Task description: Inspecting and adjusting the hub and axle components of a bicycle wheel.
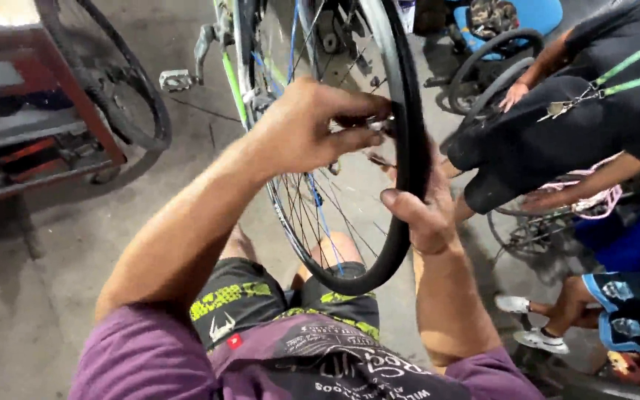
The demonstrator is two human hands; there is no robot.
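Note:
A bicycle wheel stands upright in front of me, its black tire (403, 89) around a silver rim (376, 30) with thin spokes (312, 211). My left hand (307, 126) reaches over the spokes and pinches a small metal valve (376, 126) at the inner side of the rim. My right hand (425, 211) grips the black tire from outside, thumb across the rubber, just below the valve. The green bicycle frame (232, 81) and a pedal (176, 78) lie behind the wheel.
A red metal shelf cart (75, 104) with tools stands at left, a loose tire (124, 89) leaning on it. Another person in dark clothes (557, 126) crouches at right beside more wheels (483, 67). Someone's feet in white shoes (538, 326) are at lower right. Concrete floor (31, 296).

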